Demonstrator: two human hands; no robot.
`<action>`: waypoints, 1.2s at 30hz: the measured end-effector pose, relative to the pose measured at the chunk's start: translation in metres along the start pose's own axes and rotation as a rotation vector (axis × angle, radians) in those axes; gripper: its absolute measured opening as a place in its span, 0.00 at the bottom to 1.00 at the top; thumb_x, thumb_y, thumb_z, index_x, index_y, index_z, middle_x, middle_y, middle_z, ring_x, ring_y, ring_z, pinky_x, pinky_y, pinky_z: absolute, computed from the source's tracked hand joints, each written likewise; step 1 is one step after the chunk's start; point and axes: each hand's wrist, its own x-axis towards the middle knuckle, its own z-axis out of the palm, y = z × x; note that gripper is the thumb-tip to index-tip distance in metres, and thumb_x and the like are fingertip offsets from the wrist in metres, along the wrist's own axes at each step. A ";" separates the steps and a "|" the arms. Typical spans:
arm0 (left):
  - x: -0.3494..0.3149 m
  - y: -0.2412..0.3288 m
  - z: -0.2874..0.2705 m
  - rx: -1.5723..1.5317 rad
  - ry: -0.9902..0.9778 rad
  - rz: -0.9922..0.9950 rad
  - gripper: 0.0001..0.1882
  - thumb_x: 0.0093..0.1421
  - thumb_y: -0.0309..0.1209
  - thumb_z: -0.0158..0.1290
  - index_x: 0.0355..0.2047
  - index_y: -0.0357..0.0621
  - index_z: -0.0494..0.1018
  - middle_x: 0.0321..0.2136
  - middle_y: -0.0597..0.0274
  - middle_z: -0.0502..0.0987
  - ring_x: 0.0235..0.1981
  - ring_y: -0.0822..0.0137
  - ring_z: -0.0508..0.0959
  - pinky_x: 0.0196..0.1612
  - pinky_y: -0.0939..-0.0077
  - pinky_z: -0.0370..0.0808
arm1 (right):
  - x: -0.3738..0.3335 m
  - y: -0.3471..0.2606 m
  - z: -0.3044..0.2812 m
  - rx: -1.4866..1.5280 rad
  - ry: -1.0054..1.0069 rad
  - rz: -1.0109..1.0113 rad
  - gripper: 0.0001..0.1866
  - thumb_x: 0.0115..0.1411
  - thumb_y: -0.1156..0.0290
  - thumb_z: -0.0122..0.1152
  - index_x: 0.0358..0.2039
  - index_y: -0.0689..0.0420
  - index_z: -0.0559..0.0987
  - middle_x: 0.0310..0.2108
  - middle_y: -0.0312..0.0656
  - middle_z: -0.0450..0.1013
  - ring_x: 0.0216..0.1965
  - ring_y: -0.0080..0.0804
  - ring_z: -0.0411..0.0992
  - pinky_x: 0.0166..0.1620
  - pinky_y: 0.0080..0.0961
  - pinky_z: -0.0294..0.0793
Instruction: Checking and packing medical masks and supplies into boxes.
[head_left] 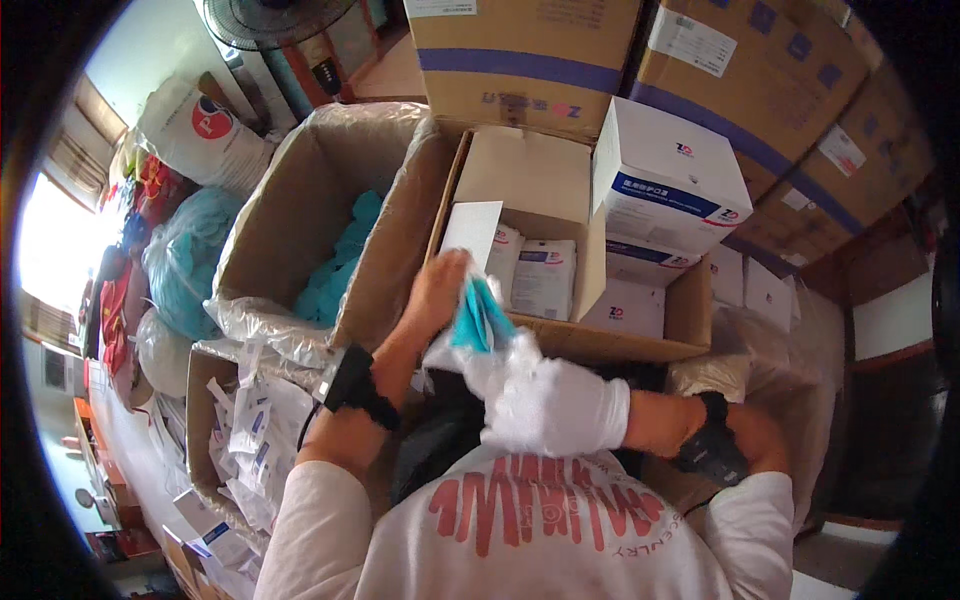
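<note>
Nearest is the person's white shirt point(420, 545) with a red print. Above it, the right hand point(550, 405), in a white glove, closes its fingers around the lower part of a folded teal sheet point(480, 320), which is between the two hands. The bare left hand point(440, 285) is curled at the upper end of this sheet; whether it grips, I cannot tell. On the left, an opened carton point(203, 420) holds white packets point(258, 430). Beyond the hands, another carton point(640, 343) contains white boxes point(668, 170), and a plastic-lined carton point(275, 215) contains teal pieces point(335, 280). Farther stand taped cartons point(520, 65) and a fan point(270, 18).
</note>
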 end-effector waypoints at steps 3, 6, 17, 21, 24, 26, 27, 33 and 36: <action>0.013 0.012 -0.005 -0.073 0.050 -0.057 0.19 0.62 0.41 0.39 0.27 0.37 0.68 0.18 0.58 0.68 0.24 0.71 0.67 0.30 0.73 0.66 | -0.008 -0.007 -0.001 0.089 0.079 0.012 0.08 0.52 0.62 0.54 0.21 0.51 0.74 0.17 0.34 0.67 0.20 0.30 0.68 0.23 0.26 0.69; 0.009 0.053 -0.015 0.088 0.109 -0.009 0.17 0.61 0.40 0.41 0.26 0.37 0.68 0.19 0.55 0.69 0.24 0.63 0.70 0.30 0.71 0.66 | -0.018 0.005 -0.010 0.086 -0.464 0.383 0.11 0.52 0.57 0.52 0.25 0.51 0.75 0.18 0.40 0.70 0.25 0.35 0.72 0.24 0.31 0.70; -0.018 0.079 -0.019 0.358 0.109 0.553 0.07 0.54 0.28 0.48 0.22 0.38 0.69 0.20 0.53 0.70 0.23 0.52 0.71 0.25 0.65 0.68 | 0.001 0.050 -0.007 0.271 0.367 0.733 0.17 0.48 0.62 0.63 0.34 0.59 0.72 0.33 0.45 0.69 0.36 0.44 0.69 0.40 0.33 0.67; -0.024 0.074 -0.021 0.346 0.127 0.602 0.05 0.52 0.27 0.49 0.21 0.39 0.69 0.19 0.55 0.70 0.21 0.54 0.71 0.24 0.66 0.67 | 0.007 0.056 -0.008 0.132 0.216 0.609 0.16 0.47 0.63 0.63 0.32 0.59 0.73 0.31 0.46 0.69 0.35 0.47 0.68 0.38 0.35 0.66; -0.025 0.077 -0.021 0.346 0.114 0.633 0.06 0.53 0.27 0.49 0.21 0.39 0.69 0.19 0.54 0.69 0.21 0.54 0.71 0.24 0.65 0.68 | 0.009 0.054 0.009 0.182 0.247 0.559 0.12 0.48 0.65 0.61 0.30 0.59 0.73 0.31 0.47 0.69 0.34 0.47 0.67 0.36 0.36 0.65; -0.028 0.076 -0.019 0.332 0.152 0.539 0.07 0.54 0.27 0.48 0.22 0.39 0.69 0.19 0.53 0.69 0.21 0.54 0.71 0.25 0.67 0.68 | 0.010 0.054 0.013 0.186 0.285 0.589 0.10 0.51 0.67 0.58 0.29 0.59 0.73 0.28 0.48 0.68 0.32 0.47 0.67 0.35 0.35 0.65; -0.030 0.075 -0.019 0.314 0.182 0.448 0.07 0.55 0.28 0.46 0.22 0.39 0.69 0.19 0.53 0.69 0.21 0.54 0.71 0.25 0.68 0.67 | 0.010 0.056 0.014 0.189 0.283 0.583 0.10 0.51 0.67 0.58 0.29 0.59 0.73 0.28 0.48 0.68 0.32 0.47 0.67 0.35 0.35 0.65; -0.039 0.040 -0.026 -0.184 0.347 -0.025 0.12 0.61 0.33 0.41 0.24 0.40 0.67 0.17 0.65 0.65 0.20 0.70 0.66 0.25 0.74 0.65 | -0.006 0.071 0.005 0.741 0.781 0.957 0.13 0.61 0.62 0.47 0.34 0.60 0.70 0.30 0.42 0.68 0.35 0.33 0.68 0.37 0.32 0.66; -0.063 -0.031 -0.089 0.472 0.537 0.061 0.11 0.59 0.26 0.38 0.40 0.38 0.67 0.36 0.56 0.68 0.42 0.63 0.67 0.47 0.68 0.62 | -0.015 0.096 -0.042 1.551 1.501 0.795 0.14 0.61 0.62 0.46 0.43 0.56 0.70 0.38 0.41 0.70 0.40 0.33 0.69 0.46 0.30 0.71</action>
